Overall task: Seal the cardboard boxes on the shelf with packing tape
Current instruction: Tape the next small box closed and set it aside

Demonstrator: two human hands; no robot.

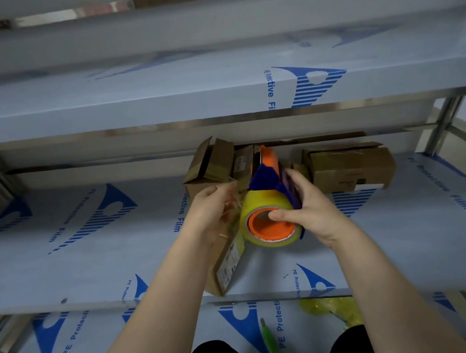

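Shelf point(218, 120): polished metal edges, top under matt pale film point(87, 256) w/ blue print. Boxes point(350, 168): brown cardboard, matt, creased. Tape point(262, 202): glossy clear-yellow plastic. Dispenser point(265, 171): smooth orange & blue plastic.

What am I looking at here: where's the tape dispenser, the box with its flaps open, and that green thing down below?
tape dispenser point(264, 176): head view, on its blue body.
open-flapped cardboard box point(220, 160): head view, on a raised flap.
green stick-like object point(269, 338): head view, mid-length.
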